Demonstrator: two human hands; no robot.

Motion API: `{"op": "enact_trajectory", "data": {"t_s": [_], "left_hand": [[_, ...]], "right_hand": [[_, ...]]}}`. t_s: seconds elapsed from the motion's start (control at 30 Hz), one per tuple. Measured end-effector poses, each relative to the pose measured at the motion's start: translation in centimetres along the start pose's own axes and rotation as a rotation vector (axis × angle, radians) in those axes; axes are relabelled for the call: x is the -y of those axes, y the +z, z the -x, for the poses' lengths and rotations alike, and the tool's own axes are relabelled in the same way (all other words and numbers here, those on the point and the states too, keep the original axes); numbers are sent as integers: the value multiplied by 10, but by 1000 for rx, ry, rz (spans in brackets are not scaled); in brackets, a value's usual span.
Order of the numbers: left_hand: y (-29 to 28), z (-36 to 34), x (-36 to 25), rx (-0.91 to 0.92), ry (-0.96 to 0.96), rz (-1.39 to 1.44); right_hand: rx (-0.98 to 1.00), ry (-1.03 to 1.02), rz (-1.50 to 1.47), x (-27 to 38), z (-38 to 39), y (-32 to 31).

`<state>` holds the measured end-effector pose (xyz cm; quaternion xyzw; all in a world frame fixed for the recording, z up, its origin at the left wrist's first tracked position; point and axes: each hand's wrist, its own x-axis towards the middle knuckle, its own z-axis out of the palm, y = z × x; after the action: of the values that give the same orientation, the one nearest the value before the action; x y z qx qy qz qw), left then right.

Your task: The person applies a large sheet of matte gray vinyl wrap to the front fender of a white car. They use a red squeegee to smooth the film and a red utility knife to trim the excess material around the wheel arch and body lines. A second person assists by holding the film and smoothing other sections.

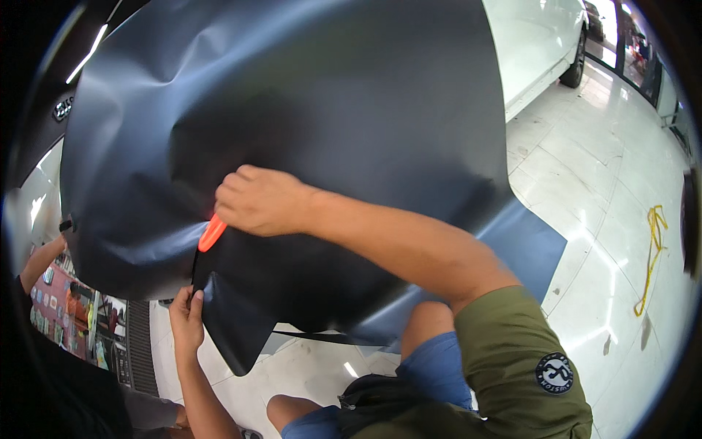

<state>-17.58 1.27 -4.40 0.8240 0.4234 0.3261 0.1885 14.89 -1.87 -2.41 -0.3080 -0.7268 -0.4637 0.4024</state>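
Under both hands: dark sheet [351,124], slit open between them. Right hand [262,201] grips orange tool [212,234], probably a cutter; left hand [187,318] pinches sheet just below. Slack wrinkles [174,130] beyond could snag it, tearing crooked.

The large, smooth, flexible film sheet [351,110] across the middle is matte blue-black, paling to silvery blue at its creases. The slim, rounded tool [212,233] at centre left is bright orange. At lower right, the olive-green fabric sleeve [504,336] bears a round black-and-white patch [554,373]. Upper right, the glossy car body [534,47] is white; far right, a looped cord [648,265] is yellow.
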Motion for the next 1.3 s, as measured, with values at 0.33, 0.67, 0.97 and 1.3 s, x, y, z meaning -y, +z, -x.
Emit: {"op": "enact_trajectory", "data": {"t_s": [0.33,0.67,0.97,1.3], "left_hand": [[7,-13,0,56,-24,-50],[-27,-4,11,-17,4,-197],[41,-5,-104,0,288,-286],[4,-115,-196,-384,830,-386]], "right_hand": [[101,289,140,-69,85,-67],[-73,940,245,-55,135,-68],[70,976,252,-51,165,-95],[120,1253,197,-75,206,-107]]}}
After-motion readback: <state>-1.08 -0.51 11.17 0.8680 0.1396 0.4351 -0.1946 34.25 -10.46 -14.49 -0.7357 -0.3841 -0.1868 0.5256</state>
